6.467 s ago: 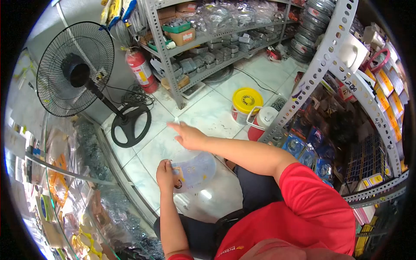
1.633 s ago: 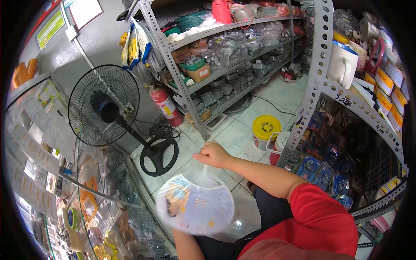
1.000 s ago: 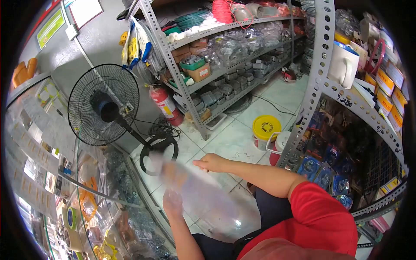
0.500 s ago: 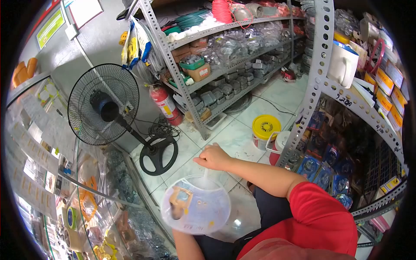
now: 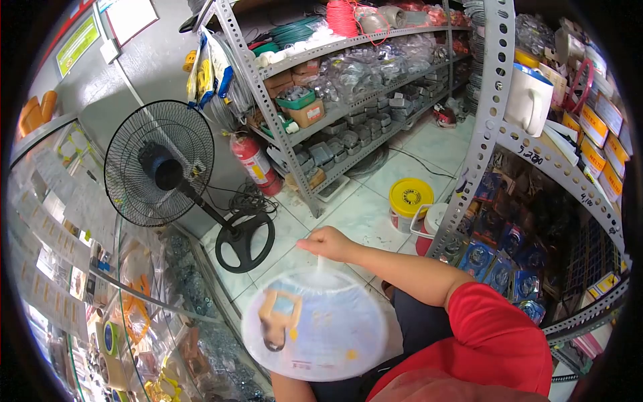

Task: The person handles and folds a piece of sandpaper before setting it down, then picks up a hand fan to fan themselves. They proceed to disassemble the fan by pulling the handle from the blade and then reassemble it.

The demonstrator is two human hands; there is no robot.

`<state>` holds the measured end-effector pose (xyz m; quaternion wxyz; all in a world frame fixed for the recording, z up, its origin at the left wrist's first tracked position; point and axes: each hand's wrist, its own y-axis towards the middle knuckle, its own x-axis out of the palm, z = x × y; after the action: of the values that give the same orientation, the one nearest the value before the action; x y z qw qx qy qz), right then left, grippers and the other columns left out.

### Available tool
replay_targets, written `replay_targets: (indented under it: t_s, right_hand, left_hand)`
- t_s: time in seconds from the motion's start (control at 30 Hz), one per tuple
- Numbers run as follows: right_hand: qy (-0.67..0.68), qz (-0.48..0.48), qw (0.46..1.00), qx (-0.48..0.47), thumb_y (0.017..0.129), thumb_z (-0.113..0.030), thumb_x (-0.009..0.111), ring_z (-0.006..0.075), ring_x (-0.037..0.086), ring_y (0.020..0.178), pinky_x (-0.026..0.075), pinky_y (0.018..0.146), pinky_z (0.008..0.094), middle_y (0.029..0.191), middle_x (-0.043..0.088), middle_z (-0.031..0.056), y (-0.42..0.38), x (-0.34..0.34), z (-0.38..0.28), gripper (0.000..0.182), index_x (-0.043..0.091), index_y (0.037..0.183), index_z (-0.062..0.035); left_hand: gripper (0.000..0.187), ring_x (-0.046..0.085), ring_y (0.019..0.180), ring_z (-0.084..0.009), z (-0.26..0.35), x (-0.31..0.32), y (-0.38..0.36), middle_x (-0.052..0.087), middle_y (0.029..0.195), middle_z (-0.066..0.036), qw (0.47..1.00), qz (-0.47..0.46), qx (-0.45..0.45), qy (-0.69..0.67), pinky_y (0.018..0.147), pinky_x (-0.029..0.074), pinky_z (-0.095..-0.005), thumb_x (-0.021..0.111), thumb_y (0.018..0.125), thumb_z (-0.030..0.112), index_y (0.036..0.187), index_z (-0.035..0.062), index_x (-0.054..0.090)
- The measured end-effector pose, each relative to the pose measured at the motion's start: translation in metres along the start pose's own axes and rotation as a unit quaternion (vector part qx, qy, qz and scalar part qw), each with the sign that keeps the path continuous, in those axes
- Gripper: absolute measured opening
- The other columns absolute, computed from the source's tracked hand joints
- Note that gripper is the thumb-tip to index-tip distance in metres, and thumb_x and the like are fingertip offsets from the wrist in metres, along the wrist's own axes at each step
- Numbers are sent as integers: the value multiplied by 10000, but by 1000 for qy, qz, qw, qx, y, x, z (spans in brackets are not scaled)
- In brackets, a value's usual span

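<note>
My right hand (image 5: 327, 244) is closed around the short handle of a round hand fan (image 5: 315, 328), which hangs below it over my lap. The fan is pale and translucent, with a printed figure on its left side, and its edges are a little blurred. Of my left arm (image 5: 292, 388), only a part of the forearm shows under the fan's lower edge. My left hand itself is hidden behind the fan or out of the frame.
A black standing fan (image 5: 161, 164) and a red fire extinguisher (image 5: 256, 163) stand at the left. Behind is a metal shelf (image 5: 301, 134) with boxes and fittings. A yellow-lidded bucket (image 5: 411, 196) stands near the right rack (image 5: 492, 100). A glass display case (image 5: 161, 301) runs along the left.
The hand fan has turned its face more fully to view and looks wider and lower. My right hand has barely moved and still grips the handle.
</note>
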<state>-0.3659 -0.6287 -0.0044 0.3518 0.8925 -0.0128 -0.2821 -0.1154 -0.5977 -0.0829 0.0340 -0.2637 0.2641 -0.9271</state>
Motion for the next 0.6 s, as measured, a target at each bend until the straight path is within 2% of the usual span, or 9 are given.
replay_targets:
  t_s: [0.03,0.07,0.17,0.2,0.27,0.4,0.47,0.53,0.6]
  right_hand:
    - [273,-43,947,163,829,-342,509,152,407,485,365,567,307,443,397,51,-3,1,-1,488,398,432,-81]
    - [517,-81,794,310,833,-335,512,130,412,488,369,571,311,438,379,25,-5,2,-2,486,376,431,-98]
    - [602,-138,734,284,872,-324,457,133,393,473,382,556,318,448,351,-14,-11,12,-5,471,370,455,-121]
    - [433,-138,861,229,867,-351,444,135,393,463,402,550,326,434,364,12,-8,1,-12,501,381,450,-80]
    - [113,-120,966,198,821,-393,480,200,418,434,389,504,362,466,458,90,-8,4,-13,503,450,455,-49]
    - [-106,-20,993,49,784,-371,518,312,487,523,390,518,365,543,535,143,-1,-6,-2,449,526,483,-38]
    - [-22,-90,976,196,797,-382,516,227,503,557,387,555,349,542,546,80,3,-7,-2,432,531,506,-63]
    - [373,-74,829,411,836,-373,489,150,411,525,399,607,311,491,425,-2,2,-8,-11,449,417,485,-102]
    - [578,-119,730,344,853,-393,459,111,360,516,407,639,312,509,337,-42,-6,4,-6,437,360,509,-144]
  left_hand:
    - [161,530,771,-123,0,-11,10,565,842,33,995,15,41,-92,742,424,-312,558,779,205,925,138,549]
    - [123,534,734,-92,-1,-18,15,569,799,56,979,30,82,-184,724,428,-311,565,770,190,886,151,554]
    - [235,517,843,-149,-4,-28,25,551,924,15,977,36,72,-197,783,401,-309,562,779,218,992,124,529]
    - [235,517,843,-149,-4,-28,25,551,924,15,977,36,72,-197,783,401,-309,562,779,218,992,124,529]
    - [225,514,839,-136,-5,-28,24,549,918,23,978,32,75,-191,785,398,-308,560,781,219,984,129,531]
    - [205,507,830,-111,-6,-24,21,544,907,38,981,23,73,-180,788,393,-307,558,783,222,968,138,534]
    - [194,504,826,-99,-6,-22,20,541,901,46,982,20,72,-174,790,390,-307,557,784,223,960,143,536]
    - [184,500,821,-86,-5,-19,18,539,896,53,983,17,71,-170,791,388,-306,556,785,224,952,147,538]
    - [116,540,734,-90,-3,-15,17,576,792,68,982,34,64,-175,729,426,-316,529,796,215,893,162,564]
